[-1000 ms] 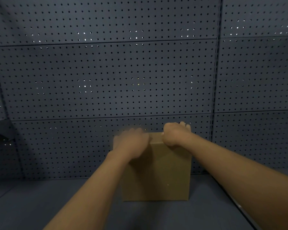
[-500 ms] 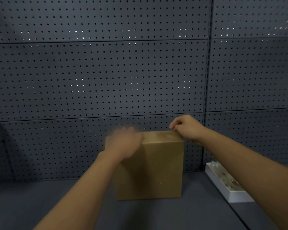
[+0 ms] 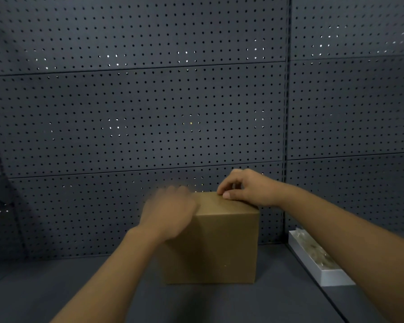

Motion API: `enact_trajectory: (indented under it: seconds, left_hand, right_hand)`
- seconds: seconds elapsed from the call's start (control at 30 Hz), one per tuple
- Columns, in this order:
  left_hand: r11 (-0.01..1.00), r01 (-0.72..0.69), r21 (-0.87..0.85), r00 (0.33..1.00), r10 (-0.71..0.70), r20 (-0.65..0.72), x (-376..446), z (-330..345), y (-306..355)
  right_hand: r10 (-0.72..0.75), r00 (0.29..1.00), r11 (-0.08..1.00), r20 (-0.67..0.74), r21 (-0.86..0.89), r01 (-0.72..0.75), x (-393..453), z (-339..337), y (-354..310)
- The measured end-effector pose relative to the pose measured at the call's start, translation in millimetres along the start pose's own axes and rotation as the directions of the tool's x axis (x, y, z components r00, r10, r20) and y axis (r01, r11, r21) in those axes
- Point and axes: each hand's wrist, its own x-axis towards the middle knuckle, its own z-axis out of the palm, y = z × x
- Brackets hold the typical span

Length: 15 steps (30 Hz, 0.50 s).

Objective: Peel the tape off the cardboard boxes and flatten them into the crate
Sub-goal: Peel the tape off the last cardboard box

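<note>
The left hand is motion-blurred on the cardboard box (finger pose unreadable); the right hand rests there, thumb and fingertips pinched, tape itself indiscernible.

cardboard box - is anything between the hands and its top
Nothing visible. The right hand already rests on the cardboard box at its top right edge, fingertips pinching there. The blurred left hand covers the top left corner; its grip can't be made out.

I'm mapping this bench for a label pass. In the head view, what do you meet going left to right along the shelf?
left hand → cardboard box → right hand → white tray
</note>
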Motion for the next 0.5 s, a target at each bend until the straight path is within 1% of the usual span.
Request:
enact_trajectory:
  seconds: [0.1,0.17,0.37,0.5]
  left_hand:
    - [1.000,-0.011,0.001,1.000,0.011,0.009,1.6,-0.1,-0.8]
    - [1.000,-0.015,-0.002,1.000,0.015,0.011,2.2,0.7,-1.7]
    - [1.000,-0.014,-0.003,1.000,0.014,-0.007,0.2,3.1,-2.8]
    - [1.000,-0.012,-0.013,1.000,0.012,0.001,2.6,3.3,-2.5]
  right_hand:
    - [-0.002,0.999,1.000,0.041,-0.006,0.002,2.9,-6.2,-2.1]
    - [0.000,0.999,1.000,0.044,0.006,0.000,5.5,-8.0,-2.0]
    - [-0.037,0.999,0.999,0.008,0.005,0.037,9.2,-2.6,3.6]
    - [-0.035,0.998,0.999,-0.060,0.020,0.036,9.3,4.8,11.0]
